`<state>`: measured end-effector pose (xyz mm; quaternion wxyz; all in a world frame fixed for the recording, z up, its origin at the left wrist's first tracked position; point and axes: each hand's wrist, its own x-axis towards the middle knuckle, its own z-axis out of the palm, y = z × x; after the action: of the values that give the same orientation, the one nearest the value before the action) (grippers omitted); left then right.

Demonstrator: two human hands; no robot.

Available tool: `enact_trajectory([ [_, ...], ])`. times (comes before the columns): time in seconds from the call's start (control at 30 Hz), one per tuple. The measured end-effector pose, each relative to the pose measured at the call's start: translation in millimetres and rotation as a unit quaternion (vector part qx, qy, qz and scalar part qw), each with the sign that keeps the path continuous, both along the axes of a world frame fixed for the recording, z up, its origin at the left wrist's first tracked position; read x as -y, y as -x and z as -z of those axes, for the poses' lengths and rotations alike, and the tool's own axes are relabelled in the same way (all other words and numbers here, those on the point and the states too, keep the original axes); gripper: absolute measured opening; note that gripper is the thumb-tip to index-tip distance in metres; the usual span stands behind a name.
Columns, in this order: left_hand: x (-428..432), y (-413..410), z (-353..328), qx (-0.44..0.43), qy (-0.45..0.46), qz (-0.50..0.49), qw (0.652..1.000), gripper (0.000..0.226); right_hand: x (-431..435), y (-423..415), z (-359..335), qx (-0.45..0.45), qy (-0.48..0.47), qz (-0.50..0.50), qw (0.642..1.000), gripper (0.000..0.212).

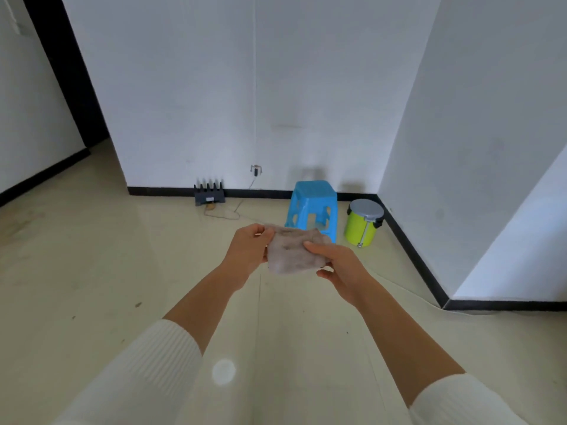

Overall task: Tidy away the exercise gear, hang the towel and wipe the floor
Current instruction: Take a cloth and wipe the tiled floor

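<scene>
A small grey, dirty-looking cloth (291,254) is held in the air in front of me, above the pale tiled floor (92,271). My left hand (248,250) pinches its upper left edge. My right hand (340,268) grips its right side, thumb on top and fingers underneath. Both forearms reach forward from white ribbed sleeves. No exercise gear and no towel rail are in view.
A blue plastic stool (313,210) stands by the far wall. To its right a lime-green bin with a grey lid (363,223) sits in the corner. A black router (209,194) and its cable (233,210) lie at the skirting. A dark doorway (70,87) opens at the left.
</scene>
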<state>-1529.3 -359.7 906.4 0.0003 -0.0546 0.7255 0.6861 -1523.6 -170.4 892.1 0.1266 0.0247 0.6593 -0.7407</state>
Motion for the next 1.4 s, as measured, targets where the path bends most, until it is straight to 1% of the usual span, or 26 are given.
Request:
enact_trajectory([
  [0.1,8.7,87.8,-1.6,0.027,-0.010,0.005,1.000,0.024,10.7,77.9,-3.7,-0.010,0.018,0.009,1.000,0.032],
  [0.2,5.8,166.5,-3.3,0.039,0.004,-0.001,0.999,0.023,13.3,147.4,-8.4,-0.002,0.047,0.003,0.999,0.035],
  [0.27,-0.1,214.4,-0.1,0.044,0.018,-0.002,0.999,0.021,9.3,190.6,-9.4,0.005,0.030,0.002,1.000,0.036],
  [0.33,-7.7,261.7,8.2,0.050,0.023,0.007,0.998,0.021,1.9,236.7,-4.4,0.006,-0.003,0.016,1.000,0.031],
  [0.43,-24.9,335.1,27.7,0.076,0.001,0.016,0.997,0.019,-14.0,313.5,16.6,0.008,-0.031,0.062,0.998,0.027],
  [0.53,-48.7,412.0,43.7,0.128,-0.030,0.049,0.990,0.023,-33.0,395.1,40.8,0.033,-0.044,0.121,0.991,0.028],
  [0.6,-68.1,466.9,50.1,0.164,-0.044,0.080,0.982,0.026,-52.4,453.0,52.2,0.051,-0.042,0.143,0.988,0.027],
  [0.7,-96.2,549.3,57.1,0.201,-0.031,0.118,0.972,0.032,-89.6,542.7,62.5,0.096,-0.052,0.137,0.984,0.026],
  [0.8,-119.3,618.9,64.3,0.235,-0.028,0.136,0.962,0.039,-119.5,620.1,70.7,0.150,-0.063,0.124,0.979,0.032],
  [0.93,-141.7,710.3,71.7,0.241,-0.042,0.095,0.965,0.040,-140.4,712.6,73.2,0.171,-0.074,0.112,0.976,0.035],
  [1.1,-162.7,825.3,93.9,0.227,-0.048,0.048,0.971,0.039,-159.2,826.7,85.7,0.161,-0.117,0.098,0.975,0.023],
  [1.23,-174.9,923.7,138.0,0.242,-0.062,0.012,0.968,0.041,-173.2,926.0,123.2,0.165,-0.160,0.096,0.968,0.026],
  [1.33,-183.4,1001.3,177.9,0.278,-0.077,0.000,0.957,0.040,-181.3,1001.8,155.6,0.178,-0.186,0.103,0.961,0.017],
  [1.4,-188.4,1048.4,202.1,0.307,-0.076,-0.005,0.949,0.039,-186.9,1046.8,175.6,0.194,-0.201,0.105,0.954,0.018],
])
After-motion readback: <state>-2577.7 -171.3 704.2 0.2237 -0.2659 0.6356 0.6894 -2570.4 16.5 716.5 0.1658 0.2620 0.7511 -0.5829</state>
